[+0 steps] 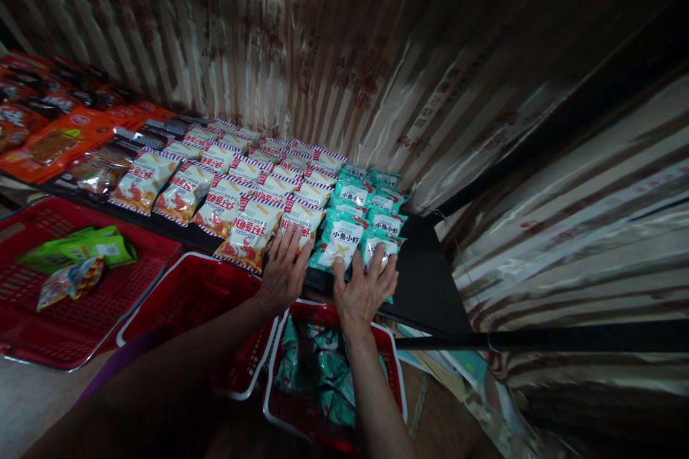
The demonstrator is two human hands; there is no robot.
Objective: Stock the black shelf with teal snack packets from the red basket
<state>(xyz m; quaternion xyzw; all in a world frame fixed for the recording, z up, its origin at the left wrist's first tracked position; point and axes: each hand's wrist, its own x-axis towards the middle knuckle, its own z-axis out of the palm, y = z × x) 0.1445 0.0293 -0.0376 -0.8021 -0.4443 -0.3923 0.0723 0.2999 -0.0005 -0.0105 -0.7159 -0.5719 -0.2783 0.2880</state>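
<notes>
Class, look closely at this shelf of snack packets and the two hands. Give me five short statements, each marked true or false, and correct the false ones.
1. The right hand is at the front teal packets. True.
2. The left hand is also at the teal packets. False: it is at the white-and-orange packets.
3. In this view, the teal packets on the shelf lie right of the white-and-orange packets. True.
4. The rightmost basket holds teal packets. True.
5. The leftmost basket holds only teal packets. False: it holds green packaging and a multicoloured packet.
</notes>
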